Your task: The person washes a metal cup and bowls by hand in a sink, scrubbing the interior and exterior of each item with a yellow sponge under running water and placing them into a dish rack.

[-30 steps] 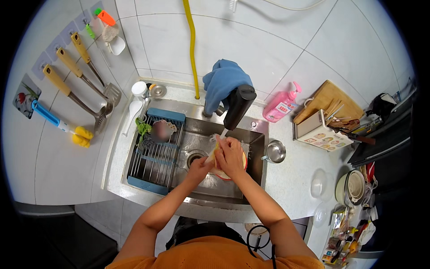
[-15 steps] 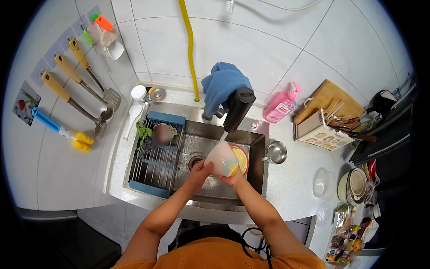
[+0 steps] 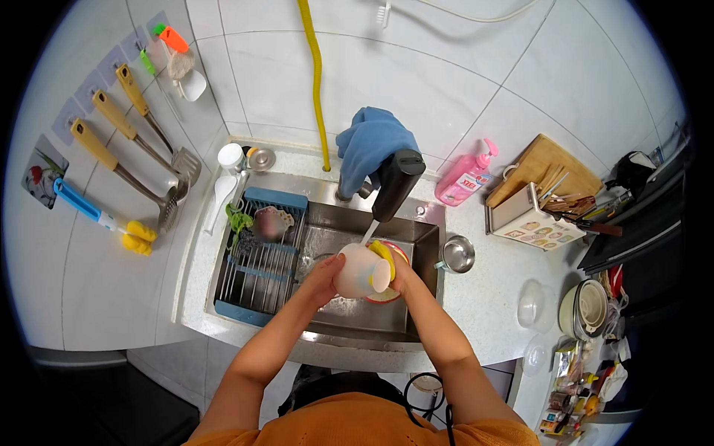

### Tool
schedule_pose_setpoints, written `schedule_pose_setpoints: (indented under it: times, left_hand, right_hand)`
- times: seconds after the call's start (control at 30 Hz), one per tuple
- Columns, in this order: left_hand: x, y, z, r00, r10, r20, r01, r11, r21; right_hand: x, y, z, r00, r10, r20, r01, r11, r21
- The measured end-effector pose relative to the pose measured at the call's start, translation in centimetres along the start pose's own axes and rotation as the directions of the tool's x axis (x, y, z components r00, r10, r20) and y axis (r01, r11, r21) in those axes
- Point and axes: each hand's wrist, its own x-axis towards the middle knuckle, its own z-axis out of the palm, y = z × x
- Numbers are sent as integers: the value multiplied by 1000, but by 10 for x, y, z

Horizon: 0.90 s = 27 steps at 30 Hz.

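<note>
Over the steel sink [image 3: 349, 320] my left hand [image 3: 321, 276] grips a white plastic jug [image 3: 360, 271], tipped on its side under the black tap [image 3: 393, 183]. A thin stream of water falls onto it. My right hand [image 3: 401, 269] holds a yellow sponge [image 3: 384, 253] against the jug's mouth. Beneath the jug an orange-rimmed bowl [image 3: 387, 295] lies in the basin, mostly hidden.
A blue drying rack [image 3: 256, 260] with a pinkish bowl fills the sink's left half. A blue cloth [image 3: 370, 143] drapes over the tap, a pink soap bottle [image 3: 461, 178] and small steel cup [image 3: 458, 253] stand to the right. Utensils [image 3: 134, 149] hang on the left wall.
The jug has been lifted and turned on its side under the water, and my right hand has shifted to its mouth with the sponge.
</note>
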Motion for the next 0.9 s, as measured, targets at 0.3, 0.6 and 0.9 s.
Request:
schedule_pose_setpoints:
  times: [0.3, 0.6, 0.9]
  left_hand:
    - [23, -11, 3, 981, 101, -163, -172, 836, -520]
    - [1, 2, 26, 978, 187, -90, -189, 982, -11]
    - [-16, -5, 23, 961, 102, 259, -240, 774, 585]
  right_hand:
    - [-13, 37, 43, 634, -765, -117, 640, 603, -475]
    - [-33, -11, 69, 427, -749, 506, 418, -333, -845]
    - [6, -48, 14, 980, 73, 185, 7, 918, -397]
